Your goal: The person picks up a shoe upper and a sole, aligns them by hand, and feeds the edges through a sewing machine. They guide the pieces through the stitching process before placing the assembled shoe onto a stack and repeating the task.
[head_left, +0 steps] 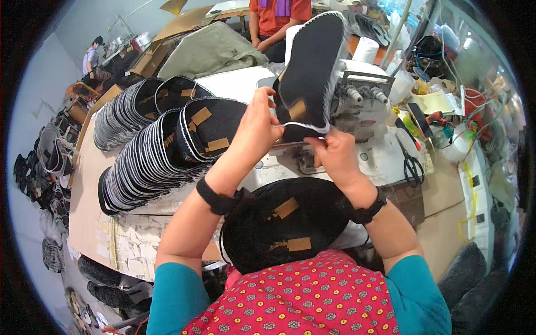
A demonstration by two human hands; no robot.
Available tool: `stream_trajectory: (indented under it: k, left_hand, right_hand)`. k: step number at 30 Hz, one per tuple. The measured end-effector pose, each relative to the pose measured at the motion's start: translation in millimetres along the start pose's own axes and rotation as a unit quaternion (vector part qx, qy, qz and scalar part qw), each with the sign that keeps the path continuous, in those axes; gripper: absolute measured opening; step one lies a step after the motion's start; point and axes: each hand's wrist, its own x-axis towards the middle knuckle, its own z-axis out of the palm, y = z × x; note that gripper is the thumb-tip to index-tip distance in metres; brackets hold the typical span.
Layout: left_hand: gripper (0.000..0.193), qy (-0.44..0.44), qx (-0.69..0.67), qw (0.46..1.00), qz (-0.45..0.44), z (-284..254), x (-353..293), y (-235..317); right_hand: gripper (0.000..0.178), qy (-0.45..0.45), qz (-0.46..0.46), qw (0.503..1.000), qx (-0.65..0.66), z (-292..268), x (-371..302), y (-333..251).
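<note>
Both hands hold up a black slipper-shaped fabric piece with a white fuzzy stitched edge and a tan label near its lower end. My left hand pinches its lower left edge. At the lower right corner, my right hand grips the same piece between thumb and fingers. Behind it stands a sewing machine, partly hidden by the piece. Below my hands, black oval fabric pieces with tan labels lie against my lap.
Rows of stacked black pieces with white edges lie on the table to the left. Black-handled scissors and a white thread cone are on the right. A grey-green cloth lies at the back. A person in orange sits opposite.
</note>
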Motion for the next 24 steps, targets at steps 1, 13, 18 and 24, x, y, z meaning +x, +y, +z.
stream_trajectory:
  k: [1,13,18,24]
  left_hand:
    - [0.067,-0.099,-0.11,0.979,-0.141,0.5,1.7,2.4]
    - [0.023,-0.047,-0.509,0.828,-0.23,-0.3,-23.6,-65.5]
    - [0.03,0.068,-0.494,0.835,-0.231,8.7,-1.4,-50.2]
    - [0.02,0.078,-0.353,0.897,-0.255,-8.1,-6.2,-101.0]
  right_hand:
    - [0.01,-0.005,0.037,0.999,0.016,-2.1,-2.9,1.6]
    - [0.016,-0.055,-0.072,0.992,0.088,-24.5,-48.1,14.1]
    - [0.007,0.002,-0.093,0.995,0.034,-2.3,-34.0,32.4]
    - [0.012,0.04,-0.149,0.988,-0.021,13.7,-12.4,38.8]
